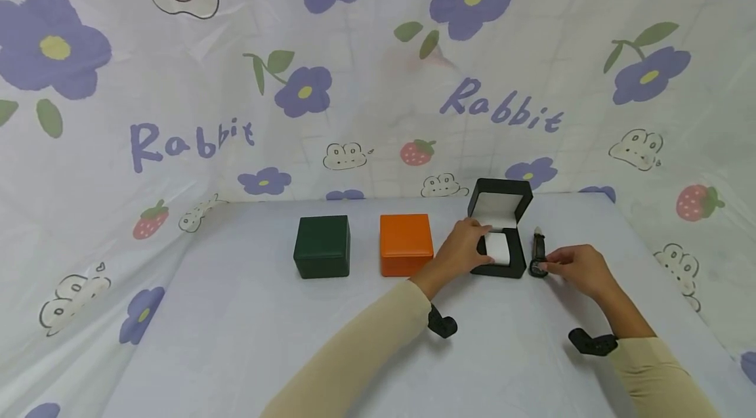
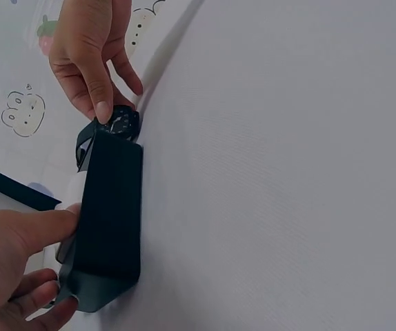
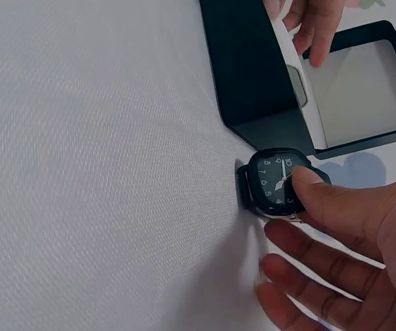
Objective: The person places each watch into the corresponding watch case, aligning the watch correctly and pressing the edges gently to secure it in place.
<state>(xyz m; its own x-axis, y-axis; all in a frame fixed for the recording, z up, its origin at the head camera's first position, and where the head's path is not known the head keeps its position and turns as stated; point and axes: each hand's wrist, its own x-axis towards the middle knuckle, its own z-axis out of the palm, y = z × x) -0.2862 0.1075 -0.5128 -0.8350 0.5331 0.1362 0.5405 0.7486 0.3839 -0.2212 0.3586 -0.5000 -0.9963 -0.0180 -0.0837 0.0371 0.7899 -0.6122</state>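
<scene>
At the right of the table, a black watch box (image 1: 516, 252) stands with its lid up, a white cushion (image 1: 498, 249) inside. My left hand (image 1: 457, 250) reaches in from the left, thumb and fingers on either side of the cushion, pinching it; its other fingers lie by the box's side in the left wrist view. Just right of the box is a black wristwatch (image 3: 277, 181) with a dark, rounded-square dial and pale numerals. My right hand (image 1: 581, 268) pinches the watch case, thumb over the dial's edge. The strap (image 1: 538, 244) stretches away toward the back.
Left of the black box stand a closed orange box (image 1: 405, 244) and, farther left, a closed dark green box (image 1: 322, 246). A white cloth (image 1: 236, 339) covers the table. Behind it hangs a printed curtain (image 1: 366, 103) with flowers and rabbits.
</scene>
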